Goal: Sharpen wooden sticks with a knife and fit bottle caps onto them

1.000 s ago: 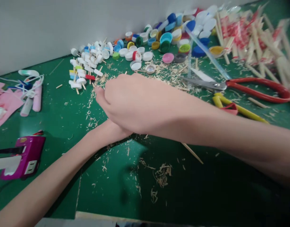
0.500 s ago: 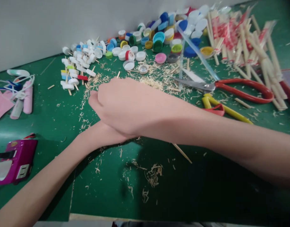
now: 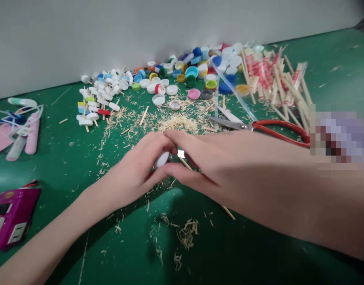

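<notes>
My left hand is closed on a white bottle cap, which shows between its thumb and fingers. My right hand meets it at the fingertips, its thumb against the left thumb. A thin wooden stick runs out from between the hands, passes under my right hand and comes out below it. The fingers of my right hand are closed round this stick, though its palm side is partly hidden. Wood shavings lie just beyond both hands.
Colourful caps and wrapped chopsticks line the wall. Capped stick pieces lie back left. Red-handled scissors rest beyond my right forearm. A magenta box and pink devices are at left.
My hands were crossed, the right covering the left; now they meet at the fingertips and the white cap shows between them. The view has shifted, with the far items appearing lower.
</notes>
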The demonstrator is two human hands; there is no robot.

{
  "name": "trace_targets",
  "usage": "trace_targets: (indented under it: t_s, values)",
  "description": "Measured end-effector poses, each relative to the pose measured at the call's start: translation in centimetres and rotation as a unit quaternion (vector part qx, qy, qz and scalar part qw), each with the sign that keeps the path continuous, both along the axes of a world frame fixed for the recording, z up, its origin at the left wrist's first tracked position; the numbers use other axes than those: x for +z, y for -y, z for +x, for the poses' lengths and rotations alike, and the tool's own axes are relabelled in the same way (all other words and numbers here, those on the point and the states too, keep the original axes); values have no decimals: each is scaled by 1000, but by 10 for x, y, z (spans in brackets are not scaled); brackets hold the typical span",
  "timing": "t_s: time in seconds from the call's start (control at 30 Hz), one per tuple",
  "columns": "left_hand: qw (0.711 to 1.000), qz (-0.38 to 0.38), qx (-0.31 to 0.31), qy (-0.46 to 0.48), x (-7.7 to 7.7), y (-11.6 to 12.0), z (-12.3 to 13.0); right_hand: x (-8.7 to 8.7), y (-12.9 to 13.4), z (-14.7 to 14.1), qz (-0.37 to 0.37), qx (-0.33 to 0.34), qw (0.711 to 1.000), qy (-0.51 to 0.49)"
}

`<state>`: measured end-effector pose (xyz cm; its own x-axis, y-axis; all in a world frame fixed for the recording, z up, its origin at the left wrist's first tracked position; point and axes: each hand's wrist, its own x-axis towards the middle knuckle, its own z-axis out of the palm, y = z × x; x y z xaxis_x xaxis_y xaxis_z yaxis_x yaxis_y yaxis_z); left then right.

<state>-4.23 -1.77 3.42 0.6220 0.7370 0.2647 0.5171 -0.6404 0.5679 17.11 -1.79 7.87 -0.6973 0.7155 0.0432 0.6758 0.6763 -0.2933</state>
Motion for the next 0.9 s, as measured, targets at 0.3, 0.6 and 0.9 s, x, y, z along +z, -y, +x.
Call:
trace_targets:
  t_s: [0.3, 0.6, 0.9]
  values:
    - [994, -47, 67, 79, -12, 9, 4, -38, 3, -1, 21, 103, 989, 103]
    - [909, -373, 174, 67, 4, 4, 13, -53, 7, -8, 296, 8, 946, 130]
    - [929, -246, 269, 68, 7, -5, -9, -34, 25, 6, 133, -60, 967, 211]
